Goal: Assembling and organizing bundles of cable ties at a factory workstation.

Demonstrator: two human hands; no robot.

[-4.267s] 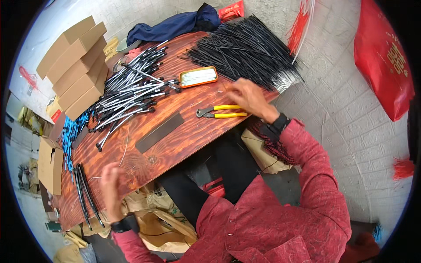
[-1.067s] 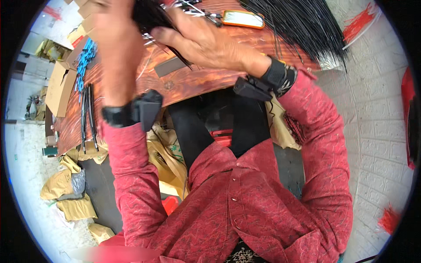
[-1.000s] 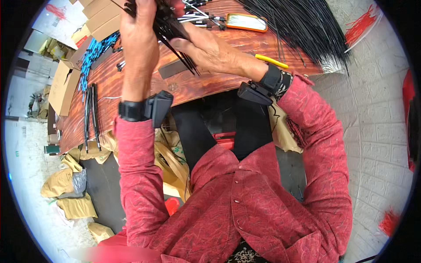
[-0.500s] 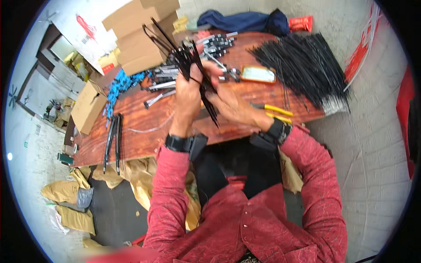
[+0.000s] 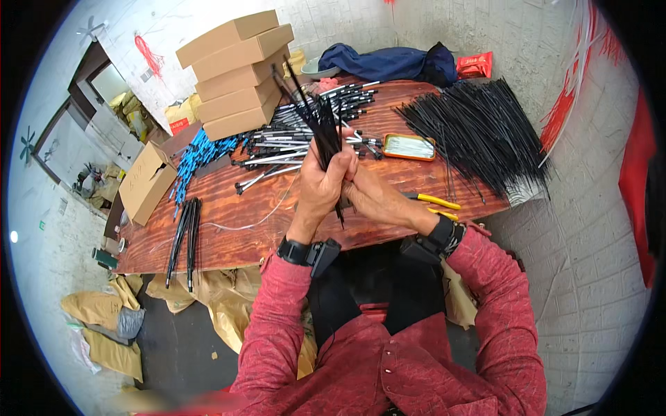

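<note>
Left hand (image 5: 319, 191) and right hand (image 5: 373, 197), earlier apart, now meet around a bundle of thin black strands (image 5: 323, 132)

Left fingers curl closed around the smooth, straight bundle, which fans at the top and leans slightly above the glossy, wood-grained brown table (image 5: 239, 249). Right fingers are mostly hidden; whether they grip anything I cannot tell. Yellow-handled pliers (image 5: 440, 202) lie beyond the right hand, their head covered.

The bundle of thin strips (image 5: 326, 128) was black, as was the strip pile (image 5: 475, 128); the table (image 5: 229, 246) showed reddish-brown, dark-streaked grain. The plier handles (image 5: 438, 202) were yellow, the tin's rim (image 5: 409, 158) orange, the stacked boxes (image 5: 236, 90) tan. The shirt (image 5: 444, 347) was red with fine squiggly lines, the cloth (image 5: 381, 64) navy.
</note>
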